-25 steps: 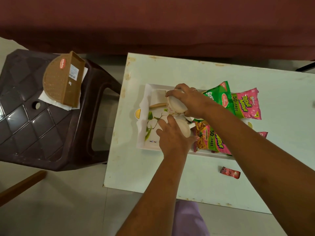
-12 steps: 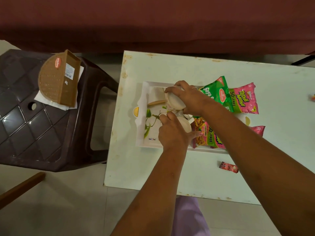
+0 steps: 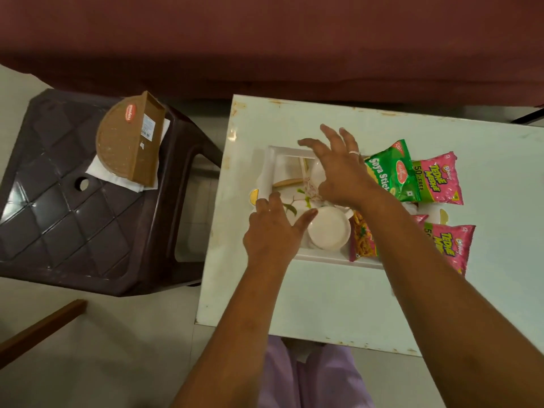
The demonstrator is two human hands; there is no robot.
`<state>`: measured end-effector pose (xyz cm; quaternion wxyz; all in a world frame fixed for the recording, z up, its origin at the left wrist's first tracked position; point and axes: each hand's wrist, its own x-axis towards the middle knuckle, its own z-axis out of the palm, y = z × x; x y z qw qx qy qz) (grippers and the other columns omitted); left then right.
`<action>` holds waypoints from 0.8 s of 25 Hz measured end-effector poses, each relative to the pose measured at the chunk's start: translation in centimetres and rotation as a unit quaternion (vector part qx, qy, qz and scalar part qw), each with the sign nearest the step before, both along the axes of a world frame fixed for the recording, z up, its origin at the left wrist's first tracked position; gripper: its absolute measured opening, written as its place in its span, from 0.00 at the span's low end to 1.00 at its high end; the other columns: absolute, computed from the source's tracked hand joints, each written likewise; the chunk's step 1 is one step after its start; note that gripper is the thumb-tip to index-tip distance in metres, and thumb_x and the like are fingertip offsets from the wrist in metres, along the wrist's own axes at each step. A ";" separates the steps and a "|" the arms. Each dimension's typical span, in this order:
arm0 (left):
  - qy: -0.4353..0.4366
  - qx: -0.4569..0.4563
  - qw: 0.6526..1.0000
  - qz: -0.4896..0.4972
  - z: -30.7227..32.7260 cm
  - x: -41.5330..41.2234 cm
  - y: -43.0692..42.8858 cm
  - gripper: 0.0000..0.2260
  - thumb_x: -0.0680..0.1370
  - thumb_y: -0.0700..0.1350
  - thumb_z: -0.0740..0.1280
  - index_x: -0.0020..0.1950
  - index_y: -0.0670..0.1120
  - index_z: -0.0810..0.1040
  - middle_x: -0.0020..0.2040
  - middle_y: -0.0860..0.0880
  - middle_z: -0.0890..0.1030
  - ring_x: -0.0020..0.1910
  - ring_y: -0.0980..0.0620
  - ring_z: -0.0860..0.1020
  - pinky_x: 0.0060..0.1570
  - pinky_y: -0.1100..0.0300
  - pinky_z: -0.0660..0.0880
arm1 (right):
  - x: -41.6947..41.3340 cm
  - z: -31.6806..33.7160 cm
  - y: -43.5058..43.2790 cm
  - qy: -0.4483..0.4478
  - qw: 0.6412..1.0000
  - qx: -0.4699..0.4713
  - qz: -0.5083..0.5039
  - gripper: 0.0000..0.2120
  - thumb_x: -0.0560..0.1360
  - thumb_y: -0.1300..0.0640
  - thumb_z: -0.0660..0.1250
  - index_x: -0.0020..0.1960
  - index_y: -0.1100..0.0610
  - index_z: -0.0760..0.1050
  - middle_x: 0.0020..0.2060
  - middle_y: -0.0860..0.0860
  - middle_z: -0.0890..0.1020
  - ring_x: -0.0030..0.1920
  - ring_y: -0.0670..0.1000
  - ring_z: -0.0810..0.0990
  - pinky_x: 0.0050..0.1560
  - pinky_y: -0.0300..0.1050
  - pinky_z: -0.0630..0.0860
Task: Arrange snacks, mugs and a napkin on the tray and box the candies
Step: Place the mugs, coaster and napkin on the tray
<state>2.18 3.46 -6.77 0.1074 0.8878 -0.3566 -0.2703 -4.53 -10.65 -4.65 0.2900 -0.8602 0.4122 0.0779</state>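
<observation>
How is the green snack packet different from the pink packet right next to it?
The green Soya Sticks packet is green with white lettering; the pink Tedhe Medhe packet is pink with yellow lettering. The green packet lies partly on top of the pink one's edge and sits closer to the right hand; the pink one sits farther out. Both are sealed, shiny snack bags lying flat at the tray's far right end.

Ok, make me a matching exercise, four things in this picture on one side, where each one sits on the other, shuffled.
Things:
1. brown box
2. white mug
3. green snack packet
4. napkin

Places:
A. on the tray, next to the left hand
B. under the box on the stool
C. on the dark stool
D. on the tray's far side, beside the right hand

Pairs: 1-C, 2-A, 3-D, 4-B
</observation>
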 end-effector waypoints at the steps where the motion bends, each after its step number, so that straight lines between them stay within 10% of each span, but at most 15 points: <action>1: -0.002 -0.015 1.000 0.013 0.4 1.2 0.7 0.33 0.72 0.67 0.60 0.69 0.48 0.61 0.64 0.45 0.70 0.60 0.44 0.73 0.48 0.52 0.74 | 0.9 0.9 0.4 -0.033 0.999 0.005 -0.032 0.42 0.63 0.72 0.63 0.70 0.41 0.58 0.77 0.49 0.47 0.76 0.57 0.39 0.72 0.65 0.52; 8: -0.113 -0.204 0.955 0.186 4.6 11.7 6.0 0.21 0.74 0.49 0.69 0.64 0.47 0.68 0.66 0.43 0.68 0.63 0.45 0.68 0.53 0.57 0.69 | 12.5 3.6 6.4 -0.245 0.964 0.069 -0.080 0.28 0.67 0.67 0.63 0.65 0.51 0.67 0.67 0.52 0.68 0.69 0.54 0.63 0.64 0.40 0.58; 16: 0.031 -0.248 0.918 0.306 4.3 21.9 8.9 0.22 0.74 0.45 0.68 0.67 0.48 0.68 0.66 0.43 0.68 0.65 0.43 0.69 0.60 0.47 0.73 | 25.8 2.1 11.5 -0.207 0.971 0.119 -0.004 0.31 0.72 0.51 0.67 0.71 0.43 0.57 0.71 0.55 0.63 0.66 0.59 0.68 0.61 0.56 0.74; 20: 0.100 -0.221 0.931 0.273 2.7 22.8 8.0 0.24 0.76 0.45 0.66 0.71 0.47 0.64 0.69 0.44 0.68 0.67 0.44 0.69 0.63 0.44 0.72 | 27.7 1.1 12.7 -0.229 0.953 0.125 -0.154 0.41 0.69 0.58 0.72 0.74 0.51 0.52 0.70 0.59 0.63 0.66 0.59 0.69 0.59 0.52 0.74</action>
